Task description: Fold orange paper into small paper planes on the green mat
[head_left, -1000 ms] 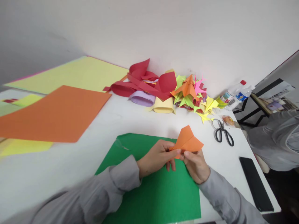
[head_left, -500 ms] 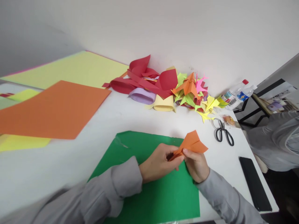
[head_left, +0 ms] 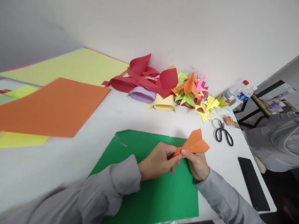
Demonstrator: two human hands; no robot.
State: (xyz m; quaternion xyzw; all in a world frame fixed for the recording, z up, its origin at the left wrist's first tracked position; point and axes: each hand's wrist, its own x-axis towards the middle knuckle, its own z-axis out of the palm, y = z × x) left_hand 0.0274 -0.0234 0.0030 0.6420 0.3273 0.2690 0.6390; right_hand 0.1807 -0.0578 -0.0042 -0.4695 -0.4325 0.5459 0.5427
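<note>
Between my two hands is a small folded orange paper [head_left: 195, 142], its wide flared end pointing up and to the right. My left hand [head_left: 161, 160] pinches the narrow end, and its fingertips hide part of it. My right hand [head_left: 197, 163] grips the middle with the thumb lying on top. Both hands are above a green sheet [head_left: 149, 199] lying on the white table [head_left: 98, 124].
Left lies a large orange sheet [head_left: 53, 109] beside a pale yellow sheet [head_left: 77, 67]. Red paper shapes [head_left: 142, 74] and folded paper pieces [head_left: 190, 88] are heaped by the wall. Scissors [head_left: 223, 132], a black phone-like slab [head_left: 253, 183] and bottles [head_left: 240, 96] stand right, near another person [head_left: 273, 140].
The folded orange paper has turned slightly, its flared end now farther right. My left fingers have shifted at the narrow end, while my right hand keeps its grip.
</note>
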